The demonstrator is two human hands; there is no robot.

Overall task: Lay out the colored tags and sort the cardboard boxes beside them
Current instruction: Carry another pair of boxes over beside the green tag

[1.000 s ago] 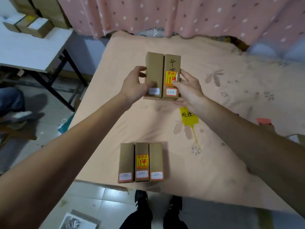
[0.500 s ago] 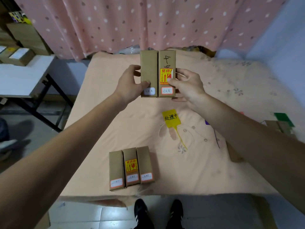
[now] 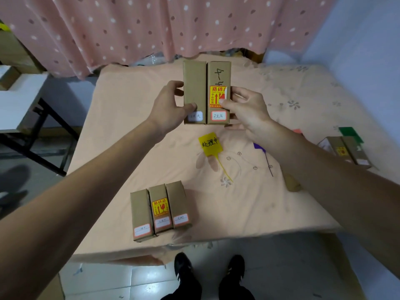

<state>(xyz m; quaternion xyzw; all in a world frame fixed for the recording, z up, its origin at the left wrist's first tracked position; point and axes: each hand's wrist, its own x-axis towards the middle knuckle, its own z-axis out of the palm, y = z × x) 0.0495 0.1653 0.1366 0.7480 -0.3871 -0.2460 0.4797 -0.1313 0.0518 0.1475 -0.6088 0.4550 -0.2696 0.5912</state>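
Head view: my left hand (image 3: 167,107) and right hand (image 3: 245,109) grip two tall brown cardboard boxes (image 3: 206,93) pressed side by side, raised beyond the yellow plastic tag (image 3: 210,144) on the peach cloth.

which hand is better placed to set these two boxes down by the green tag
Right. The green tag lies at the table's right edge, on the right hand's side; the left hand would have to cross over. Both grip the two held boxes.

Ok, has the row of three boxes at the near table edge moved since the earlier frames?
No. The row of three boxes lies near-left of the yellow tag, at the near edge of the table, as before; only the camera shifted.
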